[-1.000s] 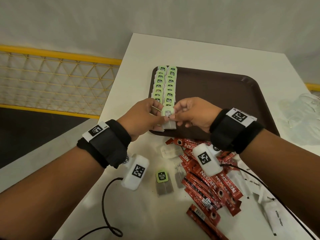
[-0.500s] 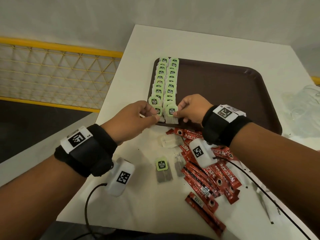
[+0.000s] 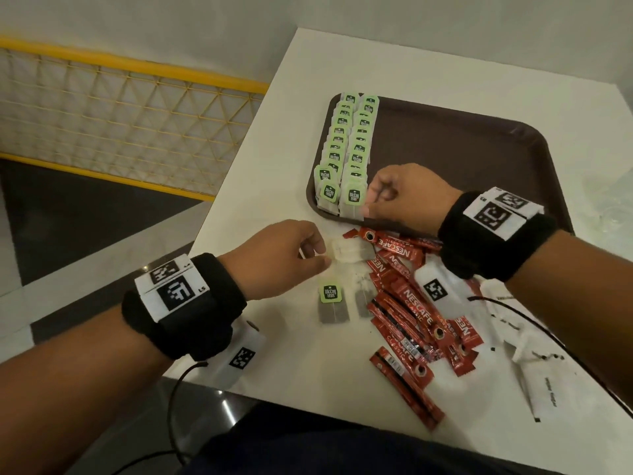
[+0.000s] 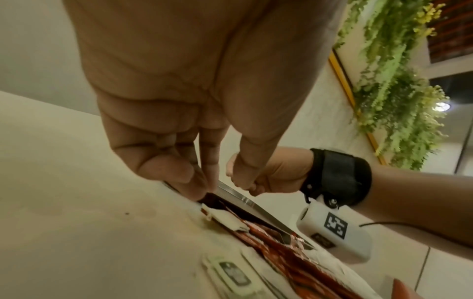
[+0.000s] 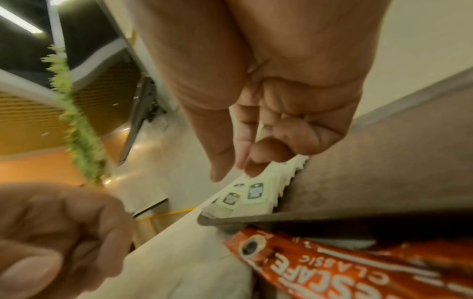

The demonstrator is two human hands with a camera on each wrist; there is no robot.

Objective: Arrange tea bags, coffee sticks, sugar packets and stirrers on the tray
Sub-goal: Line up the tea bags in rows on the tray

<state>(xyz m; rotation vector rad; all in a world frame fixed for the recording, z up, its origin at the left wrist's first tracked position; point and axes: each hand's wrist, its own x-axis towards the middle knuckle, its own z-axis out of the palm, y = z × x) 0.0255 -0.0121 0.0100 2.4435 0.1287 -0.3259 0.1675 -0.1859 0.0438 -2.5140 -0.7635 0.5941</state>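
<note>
Tea bags [image 3: 346, 156] tagged "McCoy teas" line the tray [image 3: 479, 159] beyond our right hand [image 3: 404, 197], fingertips pinching the nearest. Our left hand [image 3: 281, 255], fingers curled, nears a loose bag [image 3: 352, 252] beside red "NESCAFE CLASSIC" sticks [image 3: 411, 303].

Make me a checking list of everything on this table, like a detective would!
Surface: white table, bare at the far end.
Job's things: brown tray with two rows of tea bags along its left side; three loose tea bags and a pile of red coffee sticks on the table near the tray's front edge; white packets to the right.
Clutter: clear plastic at the right edge, too blurred to name.
Hands: left hand reaches toward a loose tea bag, fingers curled; right hand has fingers at the front tea bag on the tray.
Cables: black cables run from the wrist cameras.
Surroundings: yellow railing, pale wall.
</note>
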